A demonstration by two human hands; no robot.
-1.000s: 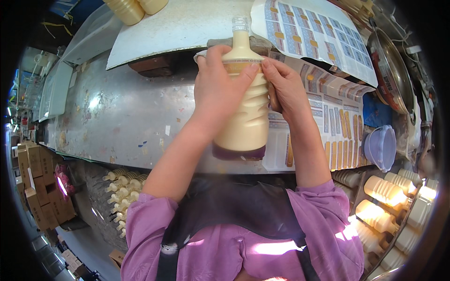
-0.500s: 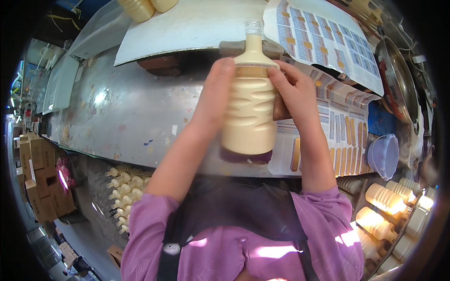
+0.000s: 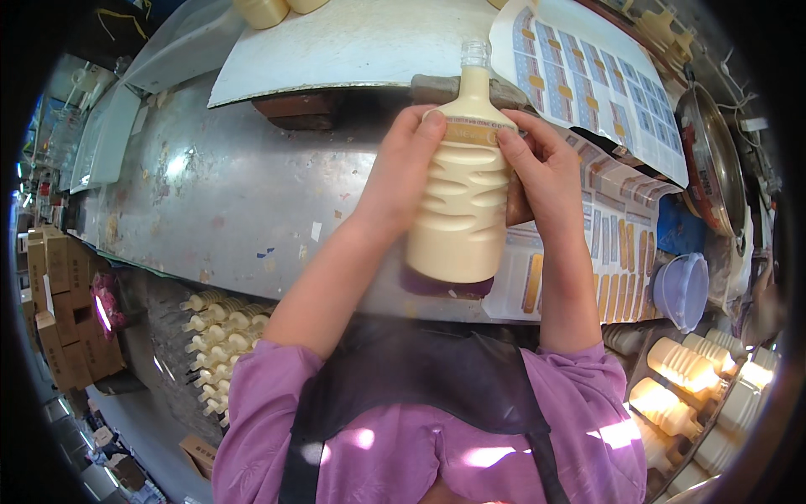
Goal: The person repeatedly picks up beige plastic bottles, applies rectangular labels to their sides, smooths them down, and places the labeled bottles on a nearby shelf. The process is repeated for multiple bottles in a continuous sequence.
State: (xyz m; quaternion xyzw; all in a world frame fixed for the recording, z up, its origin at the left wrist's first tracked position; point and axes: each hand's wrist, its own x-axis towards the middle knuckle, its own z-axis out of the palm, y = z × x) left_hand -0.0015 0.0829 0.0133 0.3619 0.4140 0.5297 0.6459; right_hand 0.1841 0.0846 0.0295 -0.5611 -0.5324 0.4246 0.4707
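Note:
A cream-coloured bottle (image 3: 462, 239) with a ribbed body and a clear threaded mouth lies in front of me, its neck pointing away. A gold and grey label strip (image 3: 472, 132) crosses its shoulder. My left hand (image 3: 407, 160) grips the bottle's left side, thumb at the strip's left end. On the other side my right hand (image 3: 546, 164) is closed round the shoulder, its thumb pressing the strip's right end. Beneath the neck is a brown padded support (image 3: 435, 86), and something purple (image 3: 445, 284) is under the base. Most fingertips are hidden behind the bottle.
Sheets of labels (image 3: 579, 76) lie on the right, beside a lilac bucket (image 3: 681, 292) and a large metal pan (image 3: 712, 160). A white board (image 3: 336, 50) is raised over the metal table (image 3: 210, 185). Cream bottles (image 3: 220, 344) stand low left; others (image 3: 684, 370) lie low right.
The left hand, blurred before, is now still, with its thumb on the left end of the label strip. Hands and bottle appear slightly farther right as the view shifts.

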